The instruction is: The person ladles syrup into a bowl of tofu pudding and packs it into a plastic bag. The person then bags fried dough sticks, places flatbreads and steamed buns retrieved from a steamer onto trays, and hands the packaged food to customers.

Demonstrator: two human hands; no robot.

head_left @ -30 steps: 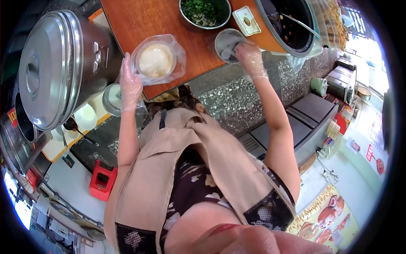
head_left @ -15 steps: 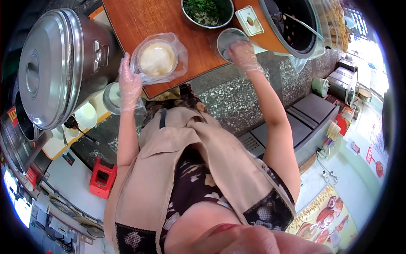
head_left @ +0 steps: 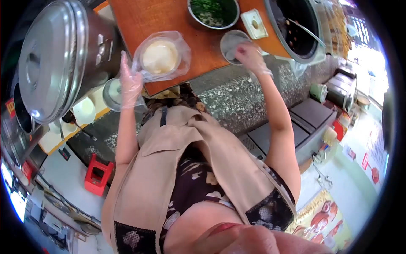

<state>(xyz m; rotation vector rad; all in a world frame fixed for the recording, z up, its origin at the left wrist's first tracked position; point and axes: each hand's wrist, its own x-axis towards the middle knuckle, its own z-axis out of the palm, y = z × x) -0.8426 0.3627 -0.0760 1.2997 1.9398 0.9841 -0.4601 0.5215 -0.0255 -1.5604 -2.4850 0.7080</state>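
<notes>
A bowl with pale, smooth contents (head_left: 160, 56), lined with a clear plastic bag (head_left: 184, 51), sits near the wooden table's corner. Beside it is my left hand (head_left: 130, 82) in a clear plastic glove, fingers stretched out and apart from the thumb, which is at the bag's edge. My right hand (head_left: 251, 57), also gloved, reaches into a round, greyish container (head_left: 228, 42) at the table edge. Its fingers are bent together, their tips down in the container; what they pinch is hidden. A metal bowl of chopped greens (head_left: 211, 12) stands just behind that container.
A large lidded metal pot (head_left: 46, 63) stands at left. On the right are a small white tray (head_left: 254, 23) and a deep dark pot (head_left: 296, 29) with a long-handled utensil (head_left: 306, 31) in it. A red stool (head_left: 98, 174) is on the floor at lower left.
The view has shifted slightly, moving the table things a little right. My right hand's fingers have drawn together in the container. My left hand stays beside the bagged bowl.
</notes>
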